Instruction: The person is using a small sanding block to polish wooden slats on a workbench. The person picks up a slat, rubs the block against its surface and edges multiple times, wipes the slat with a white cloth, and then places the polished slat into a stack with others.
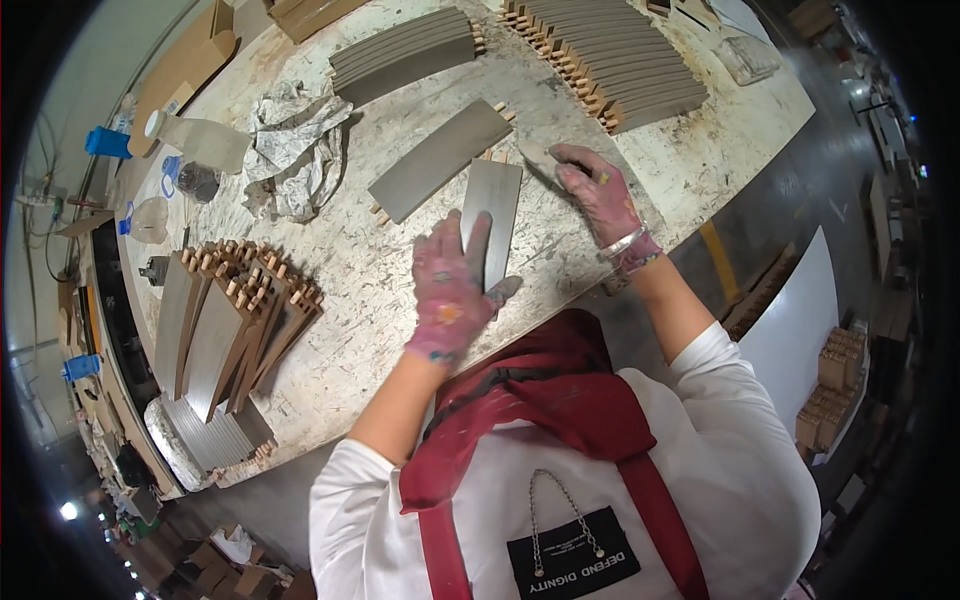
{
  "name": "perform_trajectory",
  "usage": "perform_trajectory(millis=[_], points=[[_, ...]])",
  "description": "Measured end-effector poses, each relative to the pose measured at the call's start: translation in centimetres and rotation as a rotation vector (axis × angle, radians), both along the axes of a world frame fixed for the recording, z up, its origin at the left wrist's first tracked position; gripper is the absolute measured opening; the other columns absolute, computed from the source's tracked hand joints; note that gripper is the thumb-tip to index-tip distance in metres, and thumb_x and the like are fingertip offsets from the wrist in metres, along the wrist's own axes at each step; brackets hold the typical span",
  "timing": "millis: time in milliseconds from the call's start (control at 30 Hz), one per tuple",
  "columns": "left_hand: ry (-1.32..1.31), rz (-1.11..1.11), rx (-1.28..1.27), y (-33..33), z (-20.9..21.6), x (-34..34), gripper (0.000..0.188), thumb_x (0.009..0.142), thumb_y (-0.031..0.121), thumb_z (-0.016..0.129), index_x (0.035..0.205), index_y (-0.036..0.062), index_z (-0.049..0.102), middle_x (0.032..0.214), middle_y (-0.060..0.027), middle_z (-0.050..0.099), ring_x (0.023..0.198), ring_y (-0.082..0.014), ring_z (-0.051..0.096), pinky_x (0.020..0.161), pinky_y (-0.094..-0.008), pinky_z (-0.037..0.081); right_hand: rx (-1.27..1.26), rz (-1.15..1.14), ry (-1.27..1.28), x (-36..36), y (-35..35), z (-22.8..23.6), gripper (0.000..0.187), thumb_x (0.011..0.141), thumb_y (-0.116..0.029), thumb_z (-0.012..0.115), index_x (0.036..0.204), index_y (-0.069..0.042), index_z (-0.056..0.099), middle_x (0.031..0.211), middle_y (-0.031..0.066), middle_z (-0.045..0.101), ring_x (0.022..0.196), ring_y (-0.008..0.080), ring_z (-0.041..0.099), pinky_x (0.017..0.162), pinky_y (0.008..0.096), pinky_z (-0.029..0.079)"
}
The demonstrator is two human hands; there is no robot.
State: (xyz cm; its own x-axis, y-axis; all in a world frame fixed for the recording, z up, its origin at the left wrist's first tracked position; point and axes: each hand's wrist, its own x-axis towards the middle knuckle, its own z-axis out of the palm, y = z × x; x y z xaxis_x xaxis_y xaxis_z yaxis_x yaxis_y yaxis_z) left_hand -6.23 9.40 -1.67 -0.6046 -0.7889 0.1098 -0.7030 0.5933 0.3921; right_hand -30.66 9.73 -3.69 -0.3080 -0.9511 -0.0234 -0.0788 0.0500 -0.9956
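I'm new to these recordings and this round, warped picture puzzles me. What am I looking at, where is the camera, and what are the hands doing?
There is no machine here: a person works with two gloved hands. The one picture comes from a wide fisheye camera on the person's head, looking down, so straight edges bend near the rim.

The left hand presses flat on a grey panel lying on the worktable. The right hand grips a small grey pad beside the panel's far end.

Another panel with wooden dowels lies close by. Stacks of panels stand at the far edge, more lean at the left, and a crumpled rag lies further off.
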Motion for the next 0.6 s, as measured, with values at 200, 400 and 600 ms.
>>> perform_trajectory(millis=[200, 400, 600], points=[[0.005, -0.161, 0.018, -0.5, -0.9, 3.2, 0.065, 0.076, 0.019, 0.07, 0.137, 0.0076, 0.051, 0.139, -0.0257, 0.046, 0.119, -0.0424, 0.05, 0.098, -0.0489, 0.045, 0.059, 0.085, 0.07, 0.5, -0.3, 0.4, 0.044, 0.09, -0.03, 0.069, 0.122, 0.0, 0.062, 0.117, 0.0098, 0.065, 0.106, 0.0172, 0.06, 0.092, 0.0306, 0.048], [-0.053, -0.073, -0.089, 0.4, -1.3, 2.7, 0.065, 0.077, 0.024, 0.073, 0.138, 0.0112, 0.051, 0.141, -0.0163, 0.047, 0.116, -0.0362, 0.051, 0.095, -0.0467, 0.046, 0.118, 0.085, 0.494, 4.1, 0.0, -0.4, 0.039, 0.09, -0.03, 0.066, 0.122, -0.009, 0.063, 0.108, 0.0186, 0.064, 0.098, 0.0346, 0.064, 0.088, 0.0386, 0.051], [-0.023, -0.149, -0.087, -1.0, -1.6, 3.8, 0.063, 0.08, 0.024, 0.07, 0.138, 0.0129, 0.051, 0.143, -0.0149, 0.045, 0.12, -0.0362, 0.048, 0.098, -0.0465, 0.044, 0.11, 0.163, 0.675, 3.4, 6.3, 1.8, 0.036, 0.087, -0.024, 0.069, 0.118, -0.008, 0.063, 0.104, 0.0174, 0.065, 0.094, 0.0361, 0.064, 0.084, 0.0398, 0.052]])
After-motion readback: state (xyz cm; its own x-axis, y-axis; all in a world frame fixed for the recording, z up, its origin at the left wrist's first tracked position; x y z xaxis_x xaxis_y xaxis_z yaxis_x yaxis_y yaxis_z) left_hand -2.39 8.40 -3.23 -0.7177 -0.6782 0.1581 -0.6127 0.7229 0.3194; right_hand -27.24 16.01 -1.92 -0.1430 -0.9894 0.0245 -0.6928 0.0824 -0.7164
